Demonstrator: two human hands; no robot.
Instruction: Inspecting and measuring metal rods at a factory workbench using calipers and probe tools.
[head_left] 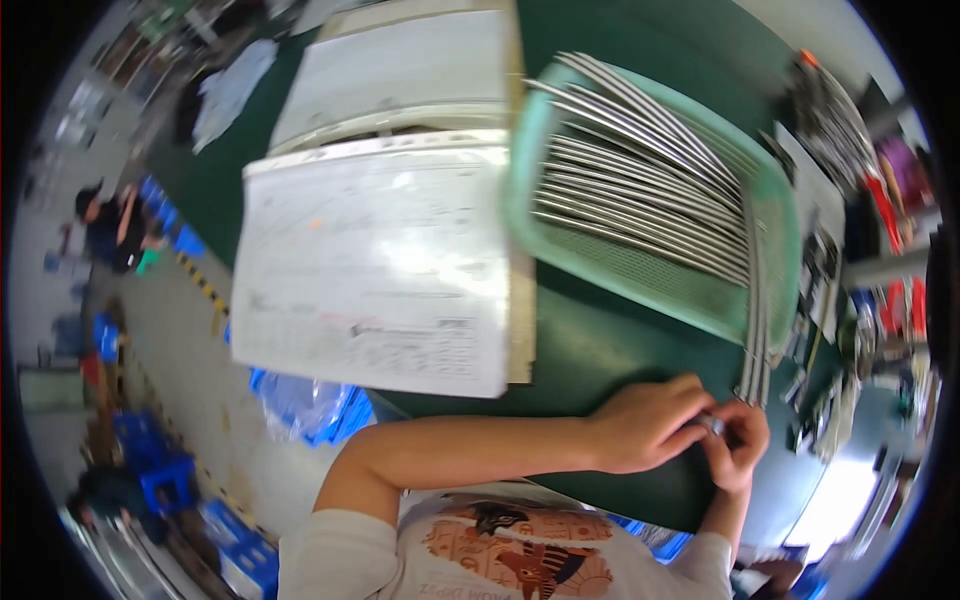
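Over the table's near edge, my left hand (655, 428) and my right hand (738, 442) meet with fingers bent together. Between their fingertips they pinch a small shiny metal piece (712, 424), round in outline; the fingers cover most of it. Just beyond my right hand lie the ends of several thin metal rods (757, 340), which run down over the right side of a light green plastic basket (650, 292). More straight silver rods (640, 190) lie side by side in the basket, some with ends resting on its rim.
Left of the basket lies an open binder with printed sheets (375, 270) in clear sleeves on the green table (590, 335). Tools and metal parts (822, 260) crowd the right side. Blue crates (335, 412) stand below the left edge. Another person (115, 228) is far left.
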